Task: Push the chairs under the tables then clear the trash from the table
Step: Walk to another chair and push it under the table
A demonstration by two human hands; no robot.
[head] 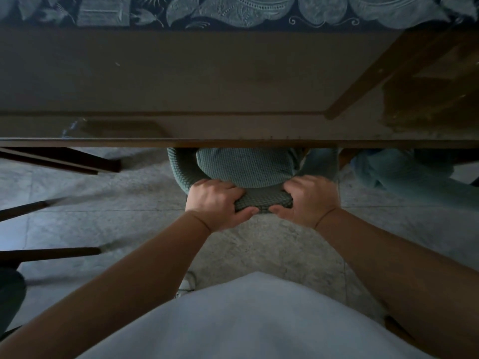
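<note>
A chair (243, 168) in a green waffle-knit cover stands in front of me, its seat mostly under the brown glass-topped table (207, 81). My left hand (217, 200) grips the top of the chair's backrest at its left end. My right hand (308, 199) grips the same backrest at its right end. Both thumbs lie on the near side and the fingers curl over the far side. No trash shows on the visible part of the table.
A blue patterned cloth (233, 9) covers the far part of the table. Another covered chair (404, 172) sits under the table at the right. Dark chair legs (51, 251) jut in from the left over the grey tiled floor (129, 218).
</note>
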